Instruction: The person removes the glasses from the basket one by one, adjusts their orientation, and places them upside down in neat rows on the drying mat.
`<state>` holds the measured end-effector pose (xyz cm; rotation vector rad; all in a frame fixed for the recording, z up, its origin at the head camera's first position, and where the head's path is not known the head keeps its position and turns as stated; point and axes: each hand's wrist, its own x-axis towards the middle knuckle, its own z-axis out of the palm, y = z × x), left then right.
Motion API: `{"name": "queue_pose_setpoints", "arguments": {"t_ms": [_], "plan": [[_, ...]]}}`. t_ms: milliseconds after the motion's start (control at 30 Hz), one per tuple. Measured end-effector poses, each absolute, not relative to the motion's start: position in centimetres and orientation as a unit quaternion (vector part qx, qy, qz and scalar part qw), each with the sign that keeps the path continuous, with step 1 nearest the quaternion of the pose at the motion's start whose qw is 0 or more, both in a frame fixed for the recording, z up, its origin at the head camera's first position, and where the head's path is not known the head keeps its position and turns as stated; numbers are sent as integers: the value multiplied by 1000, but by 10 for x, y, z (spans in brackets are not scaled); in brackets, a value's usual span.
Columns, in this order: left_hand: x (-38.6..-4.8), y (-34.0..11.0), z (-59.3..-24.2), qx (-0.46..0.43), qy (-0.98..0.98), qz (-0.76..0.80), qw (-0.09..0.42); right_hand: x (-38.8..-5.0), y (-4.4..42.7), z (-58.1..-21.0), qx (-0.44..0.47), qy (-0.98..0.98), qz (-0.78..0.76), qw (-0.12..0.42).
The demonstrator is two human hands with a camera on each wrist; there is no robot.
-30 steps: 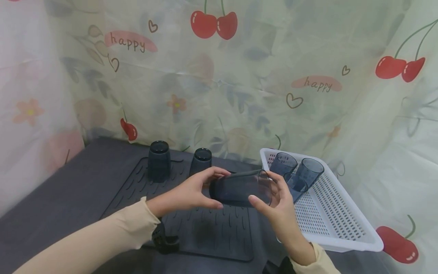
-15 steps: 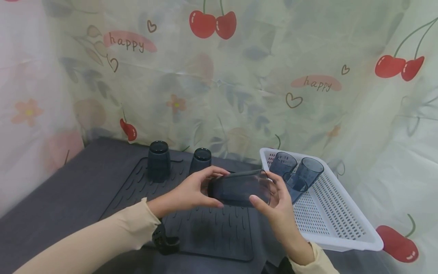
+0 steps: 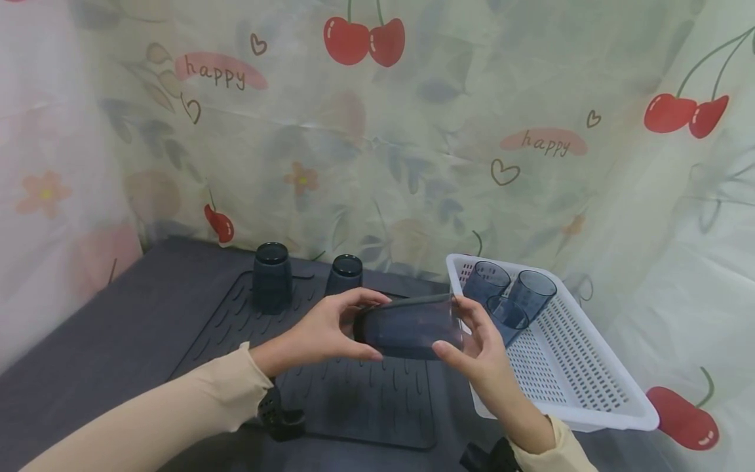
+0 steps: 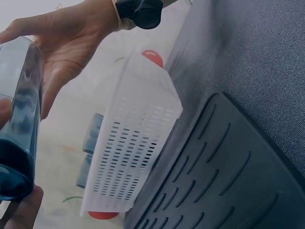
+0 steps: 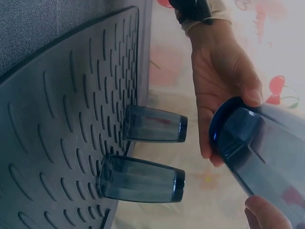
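Observation:
Both hands hold one blue-grey glass [image 3: 407, 328] lying sideways above the ribbed dark mat [image 3: 377, 406]. The left hand [image 3: 324, 328] grips its thick base end, thumb below and fingers above. At the rim end, the right hand [image 3: 486, 347] pinches it with the thumb in front. In the right wrist view the left hand [image 5: 221, 81] curls round the base of the glass [image 5: 267, 148]. The right hand [image 4: 66, 43] is at the rim end of the glass [image 4: 21, 105] in the left wrist view.
Two upside-down glasses [image 3: 272, 278] [image 5: 143, 179] stand on the mat's back part. At the right, a white perforated basket [image 3: 590, 354] holds three glasses [image 3: 533, 295] at its back end. A patterned curtain [image 3: 413, 131] hangs behind the dark table [image 3: 118, 341].
The held glass and left hand have shifted slightly left. Both hands keep their hold, and the right forearm has swung a little to the right.

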<state>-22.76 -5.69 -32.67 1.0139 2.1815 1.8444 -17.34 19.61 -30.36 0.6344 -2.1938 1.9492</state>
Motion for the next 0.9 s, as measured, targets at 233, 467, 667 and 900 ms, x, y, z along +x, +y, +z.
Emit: {"name": "queue_pose_setpoints", "arguments": {"t_ms": [233,467,667,900], "plan": [[-228,-60,-325,330,708,623,40,-173,200,-303,205,-723,659,39],[-229,-65,-320,334,687,645,30,-174,202,-303,212,-722,658,24],[-228,-69,-312,330,664,670,24,-176,203,-310,219,-732,645,2],[-230,-70,-306,335,631,699,34,-179,199,-319,204,-769,605,-39]]}}
